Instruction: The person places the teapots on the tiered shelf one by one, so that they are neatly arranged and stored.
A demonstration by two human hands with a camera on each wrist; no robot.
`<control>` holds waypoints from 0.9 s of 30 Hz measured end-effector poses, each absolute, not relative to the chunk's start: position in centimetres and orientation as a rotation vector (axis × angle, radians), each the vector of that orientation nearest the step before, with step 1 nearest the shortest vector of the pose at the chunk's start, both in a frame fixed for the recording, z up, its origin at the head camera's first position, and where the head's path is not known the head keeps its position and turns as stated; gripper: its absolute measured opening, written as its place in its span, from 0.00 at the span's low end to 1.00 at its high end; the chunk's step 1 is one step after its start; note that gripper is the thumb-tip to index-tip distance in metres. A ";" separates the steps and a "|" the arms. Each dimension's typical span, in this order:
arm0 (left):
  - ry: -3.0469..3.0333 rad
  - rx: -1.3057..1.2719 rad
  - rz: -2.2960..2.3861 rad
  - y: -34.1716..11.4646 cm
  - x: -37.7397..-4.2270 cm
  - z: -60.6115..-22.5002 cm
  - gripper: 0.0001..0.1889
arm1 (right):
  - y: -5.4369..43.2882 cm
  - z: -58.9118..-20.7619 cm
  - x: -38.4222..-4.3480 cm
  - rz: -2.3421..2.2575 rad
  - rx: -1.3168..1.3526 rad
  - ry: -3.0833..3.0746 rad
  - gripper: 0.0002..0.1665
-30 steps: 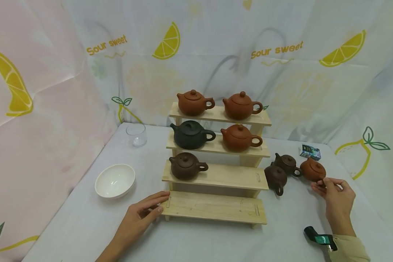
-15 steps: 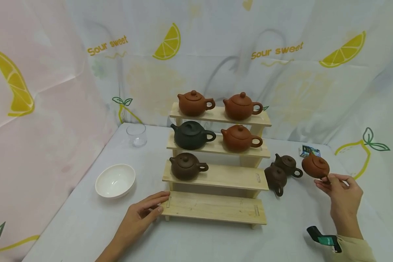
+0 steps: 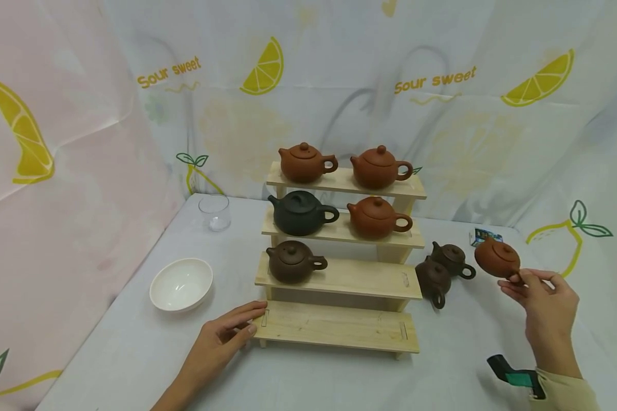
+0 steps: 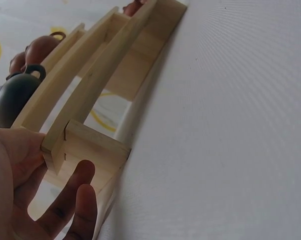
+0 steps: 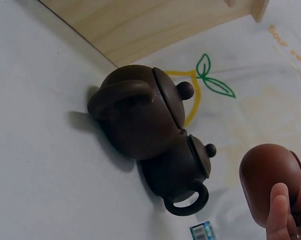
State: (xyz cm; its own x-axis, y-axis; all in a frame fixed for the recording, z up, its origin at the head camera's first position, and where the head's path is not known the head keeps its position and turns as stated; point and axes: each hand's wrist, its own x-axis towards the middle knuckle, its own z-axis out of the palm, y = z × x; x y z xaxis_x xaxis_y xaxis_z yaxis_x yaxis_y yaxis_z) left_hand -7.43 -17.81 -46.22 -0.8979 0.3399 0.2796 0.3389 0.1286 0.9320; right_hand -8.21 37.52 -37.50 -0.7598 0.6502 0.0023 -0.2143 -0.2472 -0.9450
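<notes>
At the right, my right hand [image 3: 551, 308] pinches the handle of a small reddish-brown clay teapot [image 3: 496, 257] and holds it tilted above the table. In the right wrist view this teapot [image 5: 270, 180] hangs at the lower right, partly covered by fingers [image 5: 279, 212]. My left hand [image 3: 217, 343] rests against the left end of the lowest step of a wooden tiered stand [image 3: 334, 326], its fingers relaxed. Two dark brown teapots, one nearer [image 3: 434, 279] and one behind it [image 3: 451, 260], stand close together right of the stand.
The stand bears two reddish teapots [image 3: 374, 168] on top, a black teapot [image 3: 299, 214] and a reddish one [image 3: 373, 218] below, then a brown teapot [image 3: 290, 262]. A white bowl [image 3: 181, 285] and clear glass [image 3: 215, 214] are left; a small box [image 3: 479, 236] lies behind the held teapot.
My right hand has lifted the reddish teapot off the table and drawn it slightly up and to the right. The left hand stays at the stand.
</notes>
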 end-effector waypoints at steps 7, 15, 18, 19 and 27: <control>2.359 0.721 1.951 -17.8 -7.5 -46.2 0.17 | 37.3 -36.6 -8.1 2.047 -0.487 -1.460 0.05; 2.367 0.699 1.939 -17.8 -7.4 -46.1 0.17 | 36.8 -35.9 -7.9 2.046 -0.392 -1.513 0.05; 2.372 0.698 1.941 -17.8 -7.5 -46.0 0.17 | 36.4 -35.6 -7.8 2.081 -0.337 -1.496 0.05; 2.374 0.698 1.941 -17.8 -7.5 -46.0 0.17 | 36.3 -35.5 -7.8 2.091 -0.319 -1.495 0.05; 2.366 0.694 1.940 -17.8 -7.3 -46.0 0.17 | 35.6 -34.6 -7.3 2.108 -0.237 -1.542 0.07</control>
State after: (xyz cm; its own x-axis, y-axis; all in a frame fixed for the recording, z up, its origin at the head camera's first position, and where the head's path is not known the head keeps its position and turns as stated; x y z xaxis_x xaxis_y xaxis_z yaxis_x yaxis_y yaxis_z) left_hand -7.32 -17.80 -45.95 -0.9020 0.3366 0.2702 0.3309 0.1375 0.9336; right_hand -7.30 35.63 -34.57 -0.8531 0.4979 0.1562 -0.2996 -0.2222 -0.9278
